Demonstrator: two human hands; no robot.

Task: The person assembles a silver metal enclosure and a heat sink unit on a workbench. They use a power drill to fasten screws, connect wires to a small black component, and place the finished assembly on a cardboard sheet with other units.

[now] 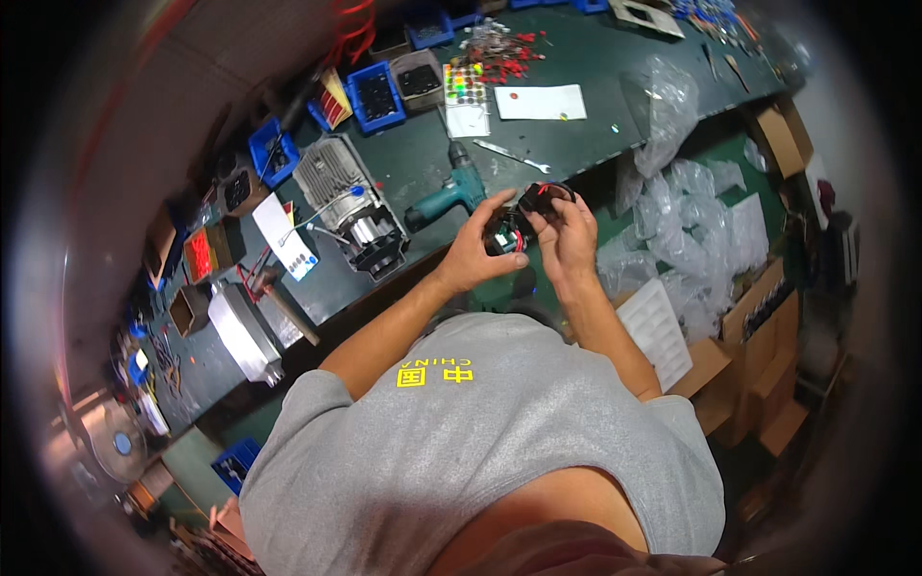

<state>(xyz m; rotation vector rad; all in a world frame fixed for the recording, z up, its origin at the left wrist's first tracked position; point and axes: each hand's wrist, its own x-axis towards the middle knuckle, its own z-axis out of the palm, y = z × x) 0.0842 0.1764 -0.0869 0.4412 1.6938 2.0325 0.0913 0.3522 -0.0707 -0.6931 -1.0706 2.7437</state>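
In front of my body, over the bench's near edge, my left hand (471, 254) curls its thumb and fingers around a dark housing (503, 237) with a green circuit board and red wire inside. My right hand (570, 240) pinches a small black wired part (534, 199), with red and dark wires looping over its fingers. The two parts are close together; whether wires join them I cannot tell. Just beyond my left hand, a teal cordless drill (465, 180) lies on the bench. A grey finned motor (338, 182) rests left of it, with its metal shaft end toward me.
On the green bench (413, 158) lie a wrench (514, 156), a white card (540, 102), a sticker sheet (467, 91), blue parts bins (375, 96), a hammer (288, 309) and a silver metal housing (240, 331). Clear plastic bags (677, 216) and cardboard boxes (759, 370) stand at right.
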